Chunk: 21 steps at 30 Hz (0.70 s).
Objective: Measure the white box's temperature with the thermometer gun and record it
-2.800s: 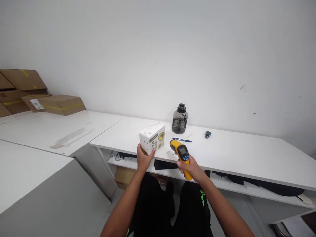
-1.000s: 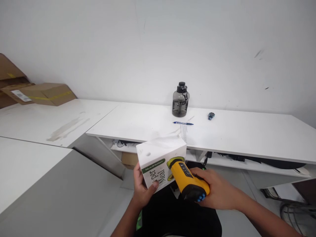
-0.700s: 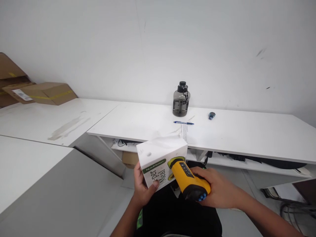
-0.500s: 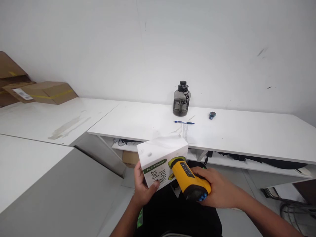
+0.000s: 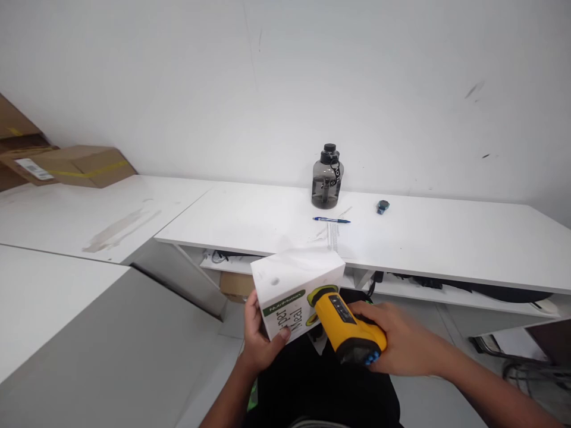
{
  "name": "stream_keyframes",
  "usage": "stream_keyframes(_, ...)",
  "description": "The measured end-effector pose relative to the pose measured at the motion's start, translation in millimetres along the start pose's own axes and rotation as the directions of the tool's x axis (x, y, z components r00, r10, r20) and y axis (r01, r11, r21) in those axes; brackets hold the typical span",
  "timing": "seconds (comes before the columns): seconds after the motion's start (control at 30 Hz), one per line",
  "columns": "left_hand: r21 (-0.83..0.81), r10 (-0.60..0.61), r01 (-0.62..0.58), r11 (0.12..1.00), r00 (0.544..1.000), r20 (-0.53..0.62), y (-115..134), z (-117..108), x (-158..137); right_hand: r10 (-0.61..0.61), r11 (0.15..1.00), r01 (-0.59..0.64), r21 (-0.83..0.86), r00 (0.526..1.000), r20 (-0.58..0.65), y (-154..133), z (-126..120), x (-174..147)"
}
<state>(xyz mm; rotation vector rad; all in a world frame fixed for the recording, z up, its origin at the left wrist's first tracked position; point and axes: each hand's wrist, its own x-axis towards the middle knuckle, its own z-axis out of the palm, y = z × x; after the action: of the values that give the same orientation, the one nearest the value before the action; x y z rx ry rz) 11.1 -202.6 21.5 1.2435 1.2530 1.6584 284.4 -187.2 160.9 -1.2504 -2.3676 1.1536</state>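
Left hand (image 5: pixel 259 342) – white box (image 5: pixel 292 291), "NutriMotion" | right hand (image 5: pixel 395 342) – yellow scanner (image 5: pixel 348 327)

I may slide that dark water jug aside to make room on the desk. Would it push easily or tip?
The water jug looks squat and wide-based, so it would probably slide rather than tip. It stands upright by the wall on the smooth white desk, which should offer little grip. How full it is cannot be told, so its weight is uncertain.
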Motion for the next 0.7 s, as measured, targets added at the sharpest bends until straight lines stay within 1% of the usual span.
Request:
stream_keyframes(0.23, -0.007, 0.003, -0.003, 1.000, 1.000, 0.016, -0.4, -2.1, 0.4, -0.001, 1.000, 0.001, 0.025, 1.000, -0.004, 2.3, 1.3, 1.6)
stream_keyframes(0.4, -0.015, -0.014, 0.014, 1.000, 0.999, 0.045, 10.6, 2.3, 5.3, 0.000, 0.997, -0.001, 0.077, 1.000, 0.015, 10.3, 0.8, 2.5)
stream_keyframes(0.5, 0.008, -0.011, 0.010, 1.000, 0.997, 0.076, 18.5, 7.8, 7.5, 0.038, 0.995, -0.038, 0.088, 0.999, -0.005, 18.7, 0.7, 3.6)
stream_keyframes(0.57, 0.011, -0.046, 0.045, 0.999, 0.996, 0.071, 21.3, 12.3, 7.4, 0.065, 0.995, -0.063, 0.077, 0.998, -0.017, 25.0, 0.1, 5.4)
stream_keyframes(0.7, 0.007, -0.182, 0.182, 0.983, 0.982, 0.044, 21.0, 21.7, 5.5, 0.069, 0.991, -0.072, 0.115, 0.997, 0.032, 38.0, -1.2, 11.9)
